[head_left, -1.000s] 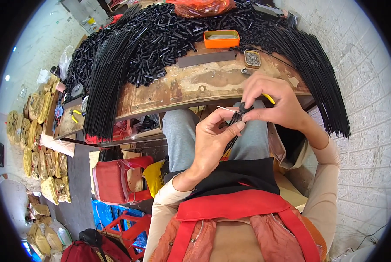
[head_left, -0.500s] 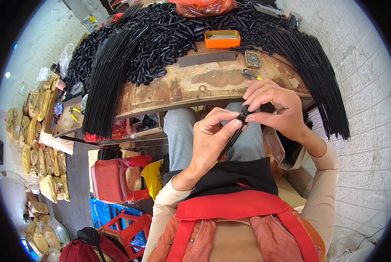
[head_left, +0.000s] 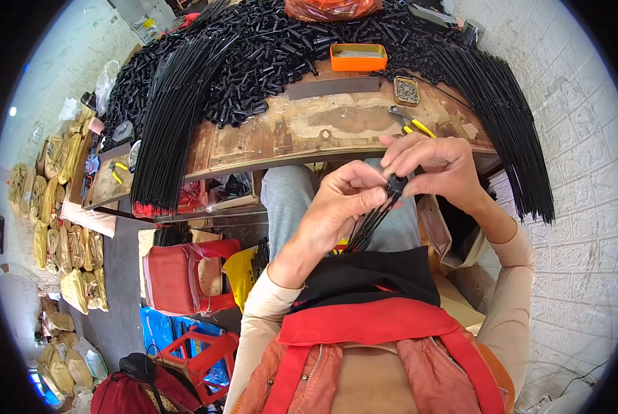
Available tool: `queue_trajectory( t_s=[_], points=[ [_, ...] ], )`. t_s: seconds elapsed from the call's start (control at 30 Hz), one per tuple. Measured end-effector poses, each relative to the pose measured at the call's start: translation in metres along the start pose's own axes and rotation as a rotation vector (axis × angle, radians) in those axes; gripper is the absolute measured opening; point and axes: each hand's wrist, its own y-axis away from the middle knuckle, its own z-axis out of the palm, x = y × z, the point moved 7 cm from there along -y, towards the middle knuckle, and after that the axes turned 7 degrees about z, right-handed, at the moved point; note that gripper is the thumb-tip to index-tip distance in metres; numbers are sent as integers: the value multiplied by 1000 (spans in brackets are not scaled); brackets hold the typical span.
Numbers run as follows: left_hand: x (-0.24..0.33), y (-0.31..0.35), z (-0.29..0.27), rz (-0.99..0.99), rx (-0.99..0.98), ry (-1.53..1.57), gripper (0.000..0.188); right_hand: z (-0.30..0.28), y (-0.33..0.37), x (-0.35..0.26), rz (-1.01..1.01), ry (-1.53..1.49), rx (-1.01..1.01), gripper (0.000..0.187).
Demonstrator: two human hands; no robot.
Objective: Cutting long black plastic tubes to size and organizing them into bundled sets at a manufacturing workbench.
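Observation:
Over my lap, my left hand point(head_left: 330, 214) pinches the upper end of a bundle of thin black rods point(head_left: 365, 233), which slants down toward the black apron. A small round black fitting point(head_left: 396, 183) sits at the top of that bundle. My right hand point(head_left: 448, 172) curls over the fitting from the right, thumb below and fingers above, some of them smeared by motion. How the rods meet the fitting is partly hidden by my fingers.
The wooden table point(head_left: 288, 141) carries a heap of black tubes point(head_left: 267, 58), long black rod bundles left point(head_left: 167, 131) and right point(head_left: 509, 124), an orange tin point(head_left: 359, 63), a small tray of metal bits point(head_left: 406, 91) and yellow-handled pliers point(head_left: 412, 123). A red chair point(head_left: 181, 279) stands left.
Both hands and the fitting have shifted slightly to the right. My left fingers have lifted a little, and the rods below spread more into view. The view has tilted slightly.

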Motion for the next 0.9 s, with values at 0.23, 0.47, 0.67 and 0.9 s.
queue_trajectory(
  t_s=[0.23, 0.47, 0.67, 0.9],
  points=[
    [36, 30, 26, 724, 324, -1274, 26, 14, -2, -4, -166, 311, 252, 30],
    [83, 18, 11, 610, 240, -659, 46, 35, 1, 80, 414, -62, 109, 25],
    [88, 22, -17, 553, 182, -818, 50, 69, 5, 100, 406, -233, 197, 14],
    [94, 17, -22, 477, 196, -870, 46, 76, 6, 104, 431, -183, 255, 14]
  ],
)
